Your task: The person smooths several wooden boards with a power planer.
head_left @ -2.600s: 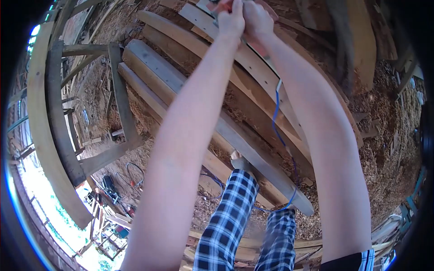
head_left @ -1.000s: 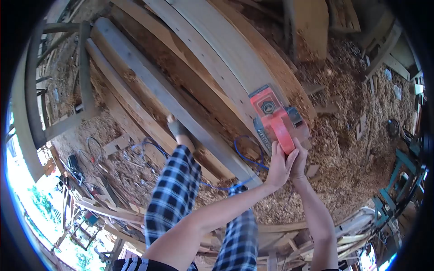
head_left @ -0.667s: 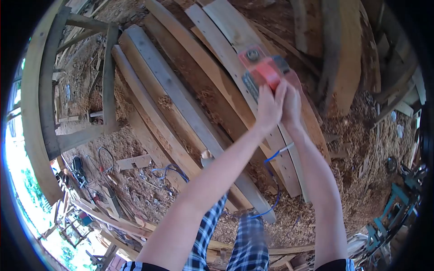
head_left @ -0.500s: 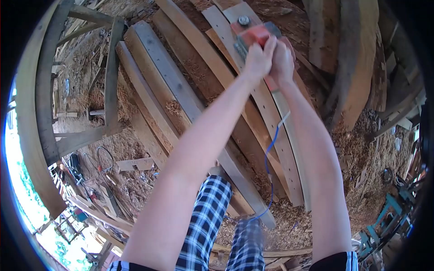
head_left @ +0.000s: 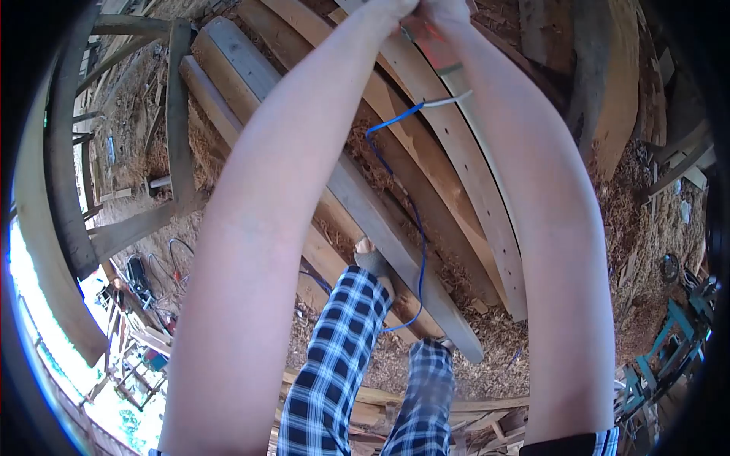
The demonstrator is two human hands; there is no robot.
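At the top edge, partly cut off, my left hand (head_left: pixel 397 7) and my right hand (head_left: pixel 447 11) are close together, closed on a red electric planer (head_left: pixel 439 52). Only the planer's rear part shows, blurred, between my forearms; the rest lies out of frame or behind my hands. It rests along a long curved timber beam (head_left: pixel 456 90) at the right of a row. Beside that beam runs another with a line of small dark holes (head_left: pixel 473 171). From the planer a blue power cord (head_left: pixel 418 220) trails down across the beams towards my legs.
More curved beams, one a grey beam (head_left: pixel 372 205), lie to the left above wood shavings (head_left: pixel 494 349). A wooden frame (head_left: pixel 179 114) stands at the left. Large timbers (head_left: pixel 608 83) are at the upper right, and blue-green metal machinery (head_left: pixel 669 334) is at the lower right.
Both hands and the planer have moved up and away along the beam, to the top edge of the view. The cord's upper end has followed, and my view has shifted slightly.
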